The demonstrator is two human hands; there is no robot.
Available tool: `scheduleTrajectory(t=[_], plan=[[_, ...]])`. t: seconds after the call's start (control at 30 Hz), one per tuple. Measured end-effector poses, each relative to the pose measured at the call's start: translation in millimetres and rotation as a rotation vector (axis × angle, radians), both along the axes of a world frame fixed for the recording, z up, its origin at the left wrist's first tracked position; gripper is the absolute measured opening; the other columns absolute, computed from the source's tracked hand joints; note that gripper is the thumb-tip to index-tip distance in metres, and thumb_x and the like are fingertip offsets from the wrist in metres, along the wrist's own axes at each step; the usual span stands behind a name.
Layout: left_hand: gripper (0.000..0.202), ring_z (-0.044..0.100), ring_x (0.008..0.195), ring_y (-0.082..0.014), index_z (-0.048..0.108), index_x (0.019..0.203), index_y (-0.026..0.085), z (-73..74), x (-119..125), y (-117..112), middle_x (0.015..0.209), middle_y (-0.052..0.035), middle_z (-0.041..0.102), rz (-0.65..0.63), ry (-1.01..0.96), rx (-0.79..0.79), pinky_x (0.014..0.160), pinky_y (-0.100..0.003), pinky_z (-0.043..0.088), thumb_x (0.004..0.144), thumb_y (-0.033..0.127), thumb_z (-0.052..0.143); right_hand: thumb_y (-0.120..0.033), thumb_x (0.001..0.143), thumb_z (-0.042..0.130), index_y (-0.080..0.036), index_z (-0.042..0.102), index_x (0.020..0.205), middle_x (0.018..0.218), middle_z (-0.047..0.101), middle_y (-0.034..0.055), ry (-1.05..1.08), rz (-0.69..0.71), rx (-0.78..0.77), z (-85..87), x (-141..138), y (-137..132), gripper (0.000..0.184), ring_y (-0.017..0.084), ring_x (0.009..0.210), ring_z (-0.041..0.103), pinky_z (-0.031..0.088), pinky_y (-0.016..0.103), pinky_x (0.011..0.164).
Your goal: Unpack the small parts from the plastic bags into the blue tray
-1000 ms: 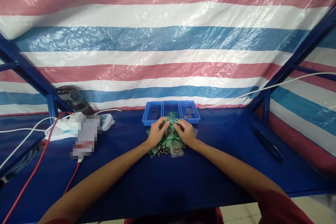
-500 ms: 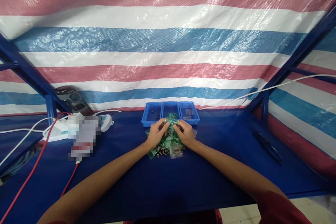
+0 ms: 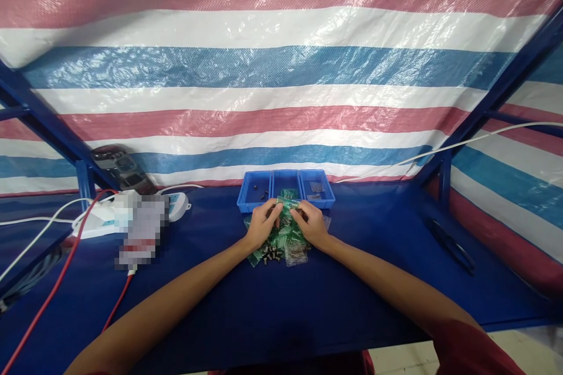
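Between my left hand (image 3: 263, 223) and my right hand (image 3: 311, 224) a small green-tinted clear plastic bag (image 3: 288, 203) is held by its two sides. Both hands are closed, thumbs pressed against the fingers at the bag's edges. What the bag contains is too small to tell. Below it lies a pile of similar green plastic bags (image 3: 284, 238). A clear bag (image 3: 296, 253) rests at the pile's near right side. Several loose dark screws (image 3: 271, 254) lie at its near left. Parts of the pile are hidden by my hands.
Three blue bins (image 3: 254, 207) stand side by side behind my hands, with small parts and packets inside. Dark pliers or tweezers (image 3: 451, 246) lie at the right of the blue table (image 3: 281, 304). A power strip (image 3: 94, 225), cables and a blurred-out device (image 3: 145, 225) occupy the left.
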State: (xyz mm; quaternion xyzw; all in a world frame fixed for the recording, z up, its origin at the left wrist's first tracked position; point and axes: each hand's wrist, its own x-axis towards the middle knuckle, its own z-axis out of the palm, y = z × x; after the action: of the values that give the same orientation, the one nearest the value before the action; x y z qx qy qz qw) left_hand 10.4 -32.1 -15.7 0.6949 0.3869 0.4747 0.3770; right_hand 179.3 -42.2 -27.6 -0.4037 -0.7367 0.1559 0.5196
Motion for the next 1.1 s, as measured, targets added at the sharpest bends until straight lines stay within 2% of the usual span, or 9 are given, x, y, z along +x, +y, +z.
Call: scheduleTrajectory(t=[0.27,0.47,0.7,0.9,1.1], plan=[[0.024,0.047,0.042,-0.0106,0.059,0.089,0.017,1.8,0.9,-1.1,0.048,0.0047,0.048,-0.012,0.018,0.005,0.048,-0.022,0.039,0.091,0.039,0.050,-0.037,0.093,0.044,-0.020,0.042,0.065,0.062,0.037,-0.0024,0.019,0.013,0.008,-1.6,0.9,0.6,0.033,0.012,0.055,0.040,0.034,0.026,0.055],[0.026,0.047,0.042,-0.0107,0.060,0.091,0.016,2.9,1.0,-1.8,0.047,0.0045,0.048,-0.010,0.021,-0.003,0.046,-0.022,0.037,0.090,0.040,0.050,-0.037,0.093,0.044,-0.020,0.045,0.065,0.062,0.039,-0.0018,0.010,-0.004,0.007,-2.3,1.3,0.9,0.032,0.012,0.055,0.041,0.036,0.026,0.055],[0.025,0.047,0.043,-0.0107,0.057,0.082,0.017,4.2,2.1,-3.1,0.047,0.0051,0.047,-0.021,0.011,0.005,0.048,-0.022,0.037,0.089,0.040,0.052,-0.036,0.092,0.045,-0.019,0.054,0.074,0.063,0.043,-0.0009,0.006,-0.002,-0.002,-2.8,2.5,0.6,0.027,0.014,0.056,0.043,0.035,0.027,0.055],[0.026,0.048,0.044,-0.0108,0.055,0.078,0.016,4.1,1.4,-3.0,0.047,0.0046,0.048,-0.028,0.033,-0.002,0.048,-0.022,0.036,0.088,0.040,0.055,-0.037,0.093,0.044,-0.019,0.053,0.072,0.063,0.041,-0.0010,0.007,0.005,-0.008,-2.1,2.0,-0.2,0.028,0.014,0.056,0.042,0.034,0.027,0.056],[0.026,0.048,0.043,-0.0112,0.061,0.094,0.016,2.8,0.2,-1.9,0.048,0.0046,0.049,-0.035,0.018,-0.007,0.047,-0.022,0.038,0.090,0.040,0.051,-0.037,0.093,0.044,-0.020,0.047,0.066,0.062,0.041,-0.0016,0.018,-0.016,0.009,-1.1,0.5,-1.4,0.032,0.013,0.056,0.041,0.035,0.026,0.056]])
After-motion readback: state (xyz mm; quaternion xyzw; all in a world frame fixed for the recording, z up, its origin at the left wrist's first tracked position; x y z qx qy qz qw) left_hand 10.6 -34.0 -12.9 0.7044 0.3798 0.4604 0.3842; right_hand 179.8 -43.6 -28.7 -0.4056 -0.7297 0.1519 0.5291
